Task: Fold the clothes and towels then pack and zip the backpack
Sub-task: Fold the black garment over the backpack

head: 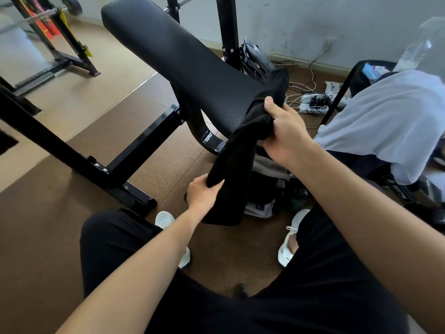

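A black garment [237,165] hangs bunched in the air in front of the padded black bench [183,59]. My right hand [285,133] grips its upper part near the bench's near end. Lower down, my left hand [202,192] grips the garment's left edge. Behind the hanging cloth, on the floor between my feet, sits the grey and black backpack [267,189], partly hidden. A white cloth [390,119] lies draped over a seat at the right.
The bench's black steel frame [79,150] crosses the floor at the left. Cables and a power strip [310,102] lie by the wall. A dark bottle [298,196] stands beside the backpack. A plastic bottle [423,42] stands at the far right. My white shoes [289,239] rest on brown floor.
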The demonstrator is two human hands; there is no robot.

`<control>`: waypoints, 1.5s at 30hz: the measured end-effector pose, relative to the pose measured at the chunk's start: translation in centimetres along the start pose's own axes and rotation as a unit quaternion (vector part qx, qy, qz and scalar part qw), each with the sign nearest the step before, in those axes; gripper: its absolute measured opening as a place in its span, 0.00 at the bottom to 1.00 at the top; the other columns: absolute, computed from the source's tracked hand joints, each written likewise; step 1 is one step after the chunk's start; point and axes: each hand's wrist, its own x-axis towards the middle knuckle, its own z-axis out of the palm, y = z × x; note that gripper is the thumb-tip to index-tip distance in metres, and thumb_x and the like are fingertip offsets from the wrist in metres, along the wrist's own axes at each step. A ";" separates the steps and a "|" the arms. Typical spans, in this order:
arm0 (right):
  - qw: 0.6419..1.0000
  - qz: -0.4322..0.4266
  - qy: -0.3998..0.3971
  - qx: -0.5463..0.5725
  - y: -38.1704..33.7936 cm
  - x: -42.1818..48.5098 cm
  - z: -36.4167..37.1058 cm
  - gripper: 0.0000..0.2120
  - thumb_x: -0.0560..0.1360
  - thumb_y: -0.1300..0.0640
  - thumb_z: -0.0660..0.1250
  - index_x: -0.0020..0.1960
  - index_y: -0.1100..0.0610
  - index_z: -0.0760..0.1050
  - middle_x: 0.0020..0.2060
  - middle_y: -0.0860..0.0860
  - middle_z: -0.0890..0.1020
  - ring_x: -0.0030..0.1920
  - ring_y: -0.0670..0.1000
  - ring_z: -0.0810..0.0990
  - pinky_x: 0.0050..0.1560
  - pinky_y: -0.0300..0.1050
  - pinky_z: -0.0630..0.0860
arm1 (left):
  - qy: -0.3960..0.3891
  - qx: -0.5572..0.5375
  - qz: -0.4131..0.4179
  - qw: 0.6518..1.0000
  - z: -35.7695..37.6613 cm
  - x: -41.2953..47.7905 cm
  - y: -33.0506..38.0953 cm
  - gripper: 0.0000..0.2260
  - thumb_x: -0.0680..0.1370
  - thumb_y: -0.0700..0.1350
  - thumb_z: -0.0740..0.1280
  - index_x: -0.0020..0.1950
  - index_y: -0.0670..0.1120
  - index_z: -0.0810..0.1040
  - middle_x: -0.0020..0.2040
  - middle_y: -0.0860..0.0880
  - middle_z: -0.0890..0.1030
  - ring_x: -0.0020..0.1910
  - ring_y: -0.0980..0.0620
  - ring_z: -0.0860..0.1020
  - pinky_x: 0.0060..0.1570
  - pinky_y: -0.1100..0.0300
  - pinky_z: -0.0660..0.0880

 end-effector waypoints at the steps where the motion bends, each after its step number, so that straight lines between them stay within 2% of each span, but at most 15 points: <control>1: 1.000 0.000 0.006 -0.006 0.0 0.2 -0.6 0.05 0.84 0.59 0.62 0.54 0.58 0.76 0.43 0.54 0.82 0.39 0.52 0.83 0.42 0.47 0.83 | 0.000 0.005 0.000 1.000 -0.6 0.8 -0.4 0.11 0.75 0.57 0.74 0.50 0.51 0.86 0.47 0.50 0.87 0.51 0.47 0.85 0.48 0.53 0.80; 6: 0.996 0.012 0.057 -0.060 1.2 1.4 -4.6 0.09 0.84 0.56 0.63 0.62 0.56 0.77 0.56 0.55 0.84 0.55 0.56 0.84 0.52 0.53 0.82 | -0.046 0.041 0.007 0.998 -3.7 3.8 -1.5 0.08 0.75 0.51 0.76 0.39 0.54 0.81 0.37 0.53 0.83 0.41 0.53 0.81 0.39 0.56 0.75; 10: 0.994 0.032 0.087 -0.049 2.5 2.3 -8.3 0.11 0.85 0.56 0.60 0.65 0.51 0.76 0.59 0.57 0.82 0.59 0.62 0.83 0.57 0.67 0.79 | -0.053 0.090 -0.013 0.994 -5.8 4.4 -2.4 0.04 0.78 0.46 0.73 0.43 0.52 0.83 0.41 0.51 0.83 0.44 0.48 0.81 0.41 0.56 0.75; 13: 0.990 0.030 0.122 -0.056 3.6 2.9 -10.7 0.12 0.85 0.57 0.60 0.66 0.52 0.76 0.56 0.57 0.83 0.52 0.59 0.85 0.50 0.60 0.83 | -0.045 0.113 -0.051 0.991 -6.5 4.0 -2.7 0.06 0.79 0.43 0.69 0.44 0.52 0.82 0.46 0.49 0.84 0.47 0.46 0.81 0.42 0.53 0.77; 16: 0.983 0.035 0.153 -0.096 6.9 3.1 -12.6 0.07 0.84 0.58 0.61 0.56 0.54 0.79 0.52 0.57 0.83 0.50 0.58 0.84 0.48 0.54 0.82 | -0.012 0.080 -0.089 0.993 -6.6 3.7 -2.2 0.10 0.78 0.35 0.61 0.53 0.45 0.80 0.52 0.43 0.81 0.43 0.47 0.78 0.36 0.53 0.74; 18: 0.976 0.052 0.164 -0.130 9.9 3.6 -13.9 0.07 0.83 0.59 0.63 0.53 0.53 0.79 0.54 0.58 0.84 0.53 0.59 0.83 0.52 0.55 0.81 | 0.024 0.012 -0.126 0.992 -6.8 3.7 -1.3 0.13 0.79 0.34 0.58 0.60 0.42 0.76 0.56 0.41 0.78 0.41 0.49 0.75 0.33 0.56 0.71; 20: 0.967 0.074 0.163 -0.184 12.2 4.3 -15.2 0.08 0.82 0.61 0.64 0.58 0.55 0.80 0.60 0.59 0.82 0.59 0.60 0.82 0.60 0.58 0.80 | 0.051 -0.053 -0.147 0.986 -7.2 3.7 -0.3 0.13 0.81 0.34 0.57 0.63 0.42 0.74 0.58 0.42 0.77 0.48 0.46 0.76 0.33 0.58 0.73; 22: 0.955 0.103 0.159 -0.230 13.5 5.0 -16.1 0.16 0.81 0.64 0.64 0.68 0.57 0.76 0.63 0.58 0.81 0.60 0.60 0.81 0.58 0.56 0.80 | 0.068 -0.071 -0.148 0.984 -7.9 3.3 1.1 0.11 0.82 0.34 0.57 0.62 0.44 0.72 0.56 0.45 0.75 0.53 0.46 0.75 0.37 0.57 0.76; 26: 0.934 0.152 0.123 -0.299 14.6 4.7 -16.1 0.19 0.79 0.74 0.60 0.64 0.59 0.78 0.56 0.60 0.82 0.52 0.59 0.81 0.44 0.49 0.80 | 0.098 -0.063 -0.088 0.989 -8.8 3.2 2.7 0.14 0.82 0.34 0.59 0.66 0.44 0.74 0.56 0.47 0.75 0.54 0.48 0.76 0.53 0.50 0.81; 28: 0.926 0.166 0.109 -0.320 15.4 4.0 -15.6 0.21 0.79 0.74 0.60 0.68 0.60 0.76 0.56 0.60 0.82 0.52 0.58 0.81 0.41 0.45 0.78 | 0.101 -0.059 -0.051 0.992 -8.9 3.3 3.2 0.15 0.82 0.34 0.59 0.67 0.44 0.75 0.57 0.47 0.76 0.56 0.48 0.76 0.54 0.54 0.79; 31: 0.931 0.196 0.130 -0.280 17.5 2.9 -15.0 0.21 0.79 0.74 0.60 0.68 0.59 0.75 0.60 0.60 0.80 0.56 0.60 0.80 0.41 0.46 0.78 | 0.069 -0.067 -0.016 0.995 -8.9 3.8 3.8 0.16 0.82 0.34 0.59 0.65 0.46 0.76 0.58 0.46 0.79 0.58 0.47 0.78 0.49 0.61 0.75; 35: 0.934 0.262 0.174 -0.169 20.7 1.0 -13.8 0.22 0.79 0.73 0.61 0.71 0.58 0.72 0.63 0.60 0.78 0.59 0.60 0.78 0.38 0.48 0.76 | 0.017 -0.214 -0.062 0.975 -8.6 3.8 5.0 0.13 0.84 0.37 0.58 0.59 0.48 0.80 0.56 0.46 0.82 0.57 0.45 0.79 0.58 0.49 0.79; 39: 0.939 0.267 0.195 -0.089 22.5 0.3 -12.7 0.19 0.81 0.72 0.58 0.65 0.54 0.74 0.58 0.58 0.79 0.51 0.56 0.80 0.42 0.53 0.79 | 0.000 -0.318 -0.098 0.943 -8.8 3.2 5.2 0.12 0.86 0.42 0.59 0.63 0.48 0.80 0.58 0.48 0.82 0.56 0.49 0.78 0.61 0.51 0.77; 41: 0.939 0.214 0.252 -0.093 23.1 0.4 -12.1 0.22 0.80 0.71 0.57 0.66 0.53 0.75 0.62 0.56 0.80 0.56 0.57 0.80 0.54 0.55 0.81 | -0.004 -0.302 -0.109 0.947 -9.5 3.5 4.6 0.14 0.86 0.42 0.58 0.68 0.47 0.78 0.61 0.47 0.81 0.59 0.48 0.78 0.62 0.51 0.76; 45: 0.907 0.136 0.364 -0.163 22.5 -1.8 -11.0 0.27 0.79 0.71 0.54 0.74 0.54 0.70 0.67 0.55 0.75 0.63 0.57 0.75 0.57 0.41 0.69 | -0.026 -0.238 -0.105 0.965 -10.3 3.6 3.6 0.14 0.85 0.41 0.58 0.66 0.46 0.80 0.61 0.42 0.82 0.64 0.40 0.79 0.59 0.48 0.80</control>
